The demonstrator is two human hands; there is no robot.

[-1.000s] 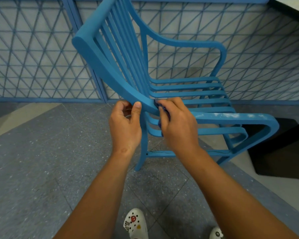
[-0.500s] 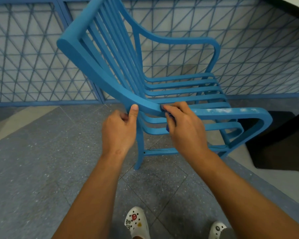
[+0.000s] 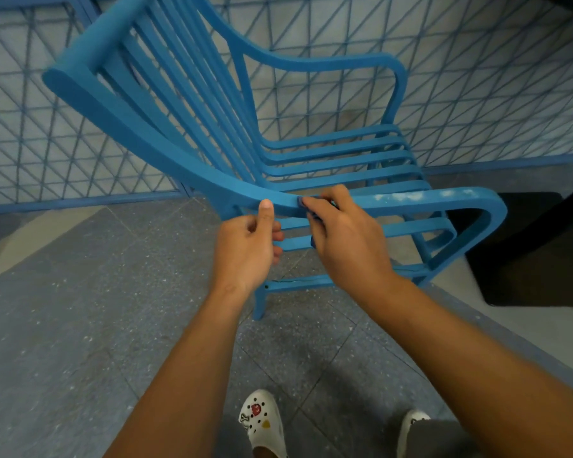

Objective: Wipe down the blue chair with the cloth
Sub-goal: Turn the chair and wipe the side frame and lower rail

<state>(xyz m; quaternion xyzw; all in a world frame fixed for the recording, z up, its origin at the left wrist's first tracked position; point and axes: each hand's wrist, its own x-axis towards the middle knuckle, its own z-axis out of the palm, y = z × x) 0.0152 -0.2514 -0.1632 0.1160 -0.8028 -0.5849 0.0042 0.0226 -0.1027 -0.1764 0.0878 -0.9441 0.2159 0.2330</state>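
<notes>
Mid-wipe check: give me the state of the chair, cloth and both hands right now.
blue chair: standing on the floor, near armrest marked with pale smudges.
cloth: dark, bunched, mostly hidden under the right hand, against the armrest.
right hand: grips the cloth.
left hand: fingers curled, thumb against the frame.

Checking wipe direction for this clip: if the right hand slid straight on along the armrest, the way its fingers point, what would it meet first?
The right hand, gripping the cloth on the blue chair, points its fingers left along the armrest. It would likely meet the left hand's thumb first.
</notes>
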